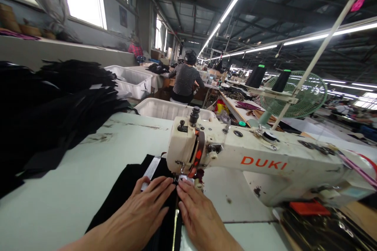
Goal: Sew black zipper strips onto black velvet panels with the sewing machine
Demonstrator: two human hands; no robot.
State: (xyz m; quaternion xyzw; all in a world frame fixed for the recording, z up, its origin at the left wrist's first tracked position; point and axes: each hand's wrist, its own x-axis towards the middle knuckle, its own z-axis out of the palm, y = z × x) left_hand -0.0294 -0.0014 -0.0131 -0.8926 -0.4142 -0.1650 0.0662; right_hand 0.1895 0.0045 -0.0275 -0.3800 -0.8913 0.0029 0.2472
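A piece of black fabric lies on the pale green sewing table, partly under the needle end of a white sewing machine. My left hand rests on it with fingers stretched toward the presser foot. Along the fabric's right edge, my right hand lies with extended fingers, their tips close to the foot. Between the hands runs a zipper with gold-coloured teeth. A white strip sits on the fabric just beyond my left hand. The needle itself is hard to make out.
Black fabric pieces are heaped at the left. White plastic bins stand behind the table. Thread cones and a green fan are at the right, above dark items with zippers. A seated person works ahead.
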